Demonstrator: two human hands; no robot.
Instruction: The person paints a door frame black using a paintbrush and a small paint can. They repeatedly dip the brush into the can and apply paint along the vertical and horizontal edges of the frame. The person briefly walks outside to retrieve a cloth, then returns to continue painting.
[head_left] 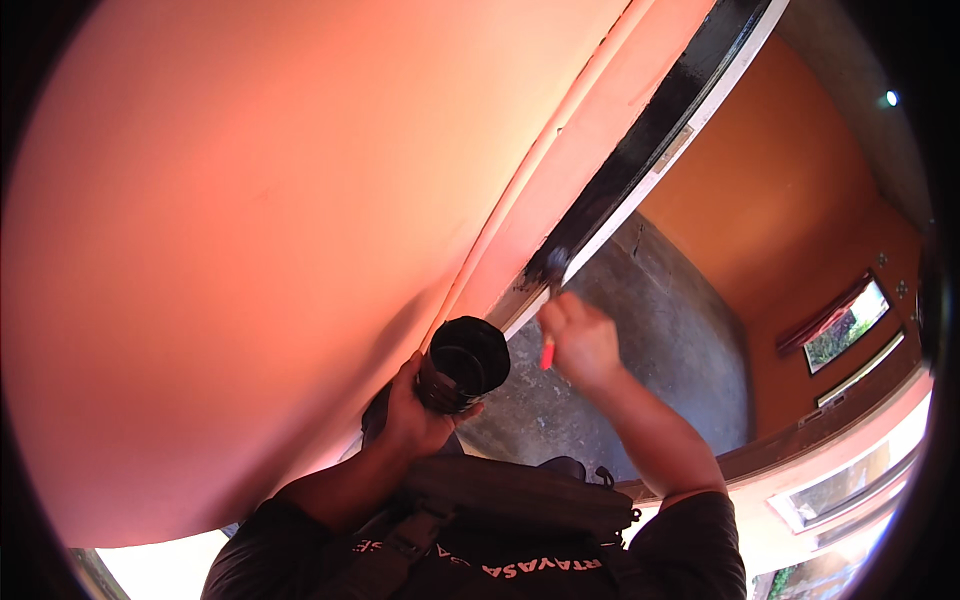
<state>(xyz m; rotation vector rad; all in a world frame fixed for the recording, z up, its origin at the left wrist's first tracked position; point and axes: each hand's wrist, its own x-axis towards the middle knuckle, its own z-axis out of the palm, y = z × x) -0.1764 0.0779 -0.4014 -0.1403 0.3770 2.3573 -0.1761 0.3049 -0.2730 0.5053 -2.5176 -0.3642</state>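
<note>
My left hand [408, 412] is wrapped around a black, open-topped paint can [428, 385], held close to the wall; its inside is dark. In my right hand [582, 342] is a paintbrush [547, 354] whose red handle end sticks out below the fist. The dark, slightly blurred bristles touch the door frame [628, 150]. Glossy black paint covers the frame's upper stretch. Below the bristles, a short brownish part of the frame shows patchy black at its upper end.
A pink-orange wall [230, 230] fills the left side, with a thin raised strip [510, 200] running beside the frame. A white edge [665, 150] borders the black paint. Beyond lie a grey floor [660, 330], an orange wall [780, 150] and a small window [848, 325].
</note>
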